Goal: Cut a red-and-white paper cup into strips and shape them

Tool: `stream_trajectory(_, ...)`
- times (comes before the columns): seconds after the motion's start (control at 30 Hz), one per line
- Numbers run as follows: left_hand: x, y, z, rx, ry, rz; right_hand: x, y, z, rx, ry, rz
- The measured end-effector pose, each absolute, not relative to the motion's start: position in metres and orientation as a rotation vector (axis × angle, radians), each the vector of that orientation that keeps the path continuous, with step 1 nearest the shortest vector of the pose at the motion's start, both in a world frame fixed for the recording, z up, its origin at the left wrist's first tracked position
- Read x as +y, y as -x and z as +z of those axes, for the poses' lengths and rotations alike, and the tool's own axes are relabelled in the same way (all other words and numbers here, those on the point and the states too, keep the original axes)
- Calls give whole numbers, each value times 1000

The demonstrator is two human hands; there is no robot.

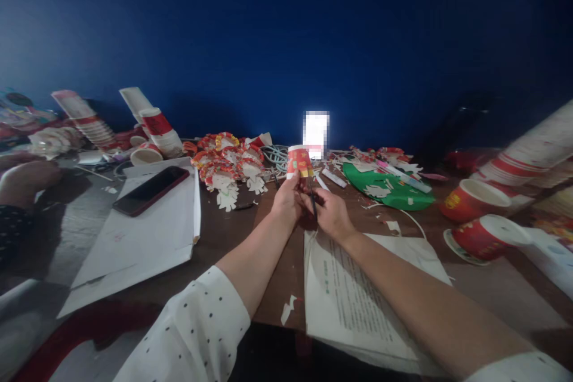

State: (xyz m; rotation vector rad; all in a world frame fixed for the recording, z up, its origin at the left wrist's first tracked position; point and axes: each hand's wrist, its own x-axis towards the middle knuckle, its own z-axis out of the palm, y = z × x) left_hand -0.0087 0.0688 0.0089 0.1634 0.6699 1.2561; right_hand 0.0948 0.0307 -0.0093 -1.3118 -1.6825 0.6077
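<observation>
My left hand (289,200) is closed around a red and white paper cup (299,160), held up above the table. Yellow patterns show on the cup's side, and its lower part is hidden by my fingers. Close beside it, my right hand (332,212) has its fingers curled round a slim black tool (314,206) pointing down. Whether this is a pen, a knife or scissors cannot be made out. Below my right wrist lies a printed booklet (353,298). Cut red and white paper pieces (228,161) are heaped left of the cup.
A phone (151,191) rests on white paper (138,245) at left, near another person's hand (27,176). Stacked paper cups (87,122) lean behind. At right are a green sheet (403,191) with scraps, a red cup (474,200) and another stack (528,149).
</observation>
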Motion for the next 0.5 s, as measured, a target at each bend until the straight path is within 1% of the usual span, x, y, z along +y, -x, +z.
stream_trajectory(0.37,68,5,3,601,-256,1239,33,-98,-8,-1642,1291,593)
stream_trajectory(0.5,68,5,5,632,-202,1236,33,-99,-8,-1646,1287,597)
